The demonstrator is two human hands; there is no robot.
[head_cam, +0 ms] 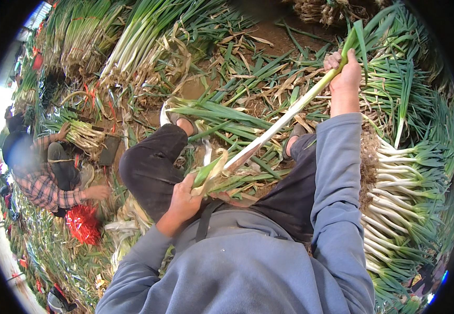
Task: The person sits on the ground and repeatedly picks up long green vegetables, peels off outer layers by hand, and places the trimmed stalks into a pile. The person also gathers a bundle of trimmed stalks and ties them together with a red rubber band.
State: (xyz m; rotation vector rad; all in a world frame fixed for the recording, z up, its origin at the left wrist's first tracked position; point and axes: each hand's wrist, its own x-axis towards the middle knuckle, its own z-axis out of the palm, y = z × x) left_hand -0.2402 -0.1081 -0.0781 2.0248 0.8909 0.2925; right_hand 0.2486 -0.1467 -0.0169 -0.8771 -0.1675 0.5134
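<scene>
My right hand (345, 72) grips a long green onion (278, 123) near its green top, with the white shaft slanting down towards my lap. At the lower end, my left hand (183, 196) is closed on peeled outer leaves (211, 172), partly pale and dry, which hang beside the root end. The root end itself is hidden behind these leaves. Between my legs lie loose green onion leaves (227, 115). To my right, a row of green onions (392, 196) with white shafts lies on the ground, roots towards me.
At left a person in a plaid shirt (48, 188) holds a bundle of green onions (83, 135). Near them lies a heap of red ties (82, 224). Tied bundles (83, 43) stand at the upper left. Leaf scraps (246, 66) litter the dirt floor.
</scene>
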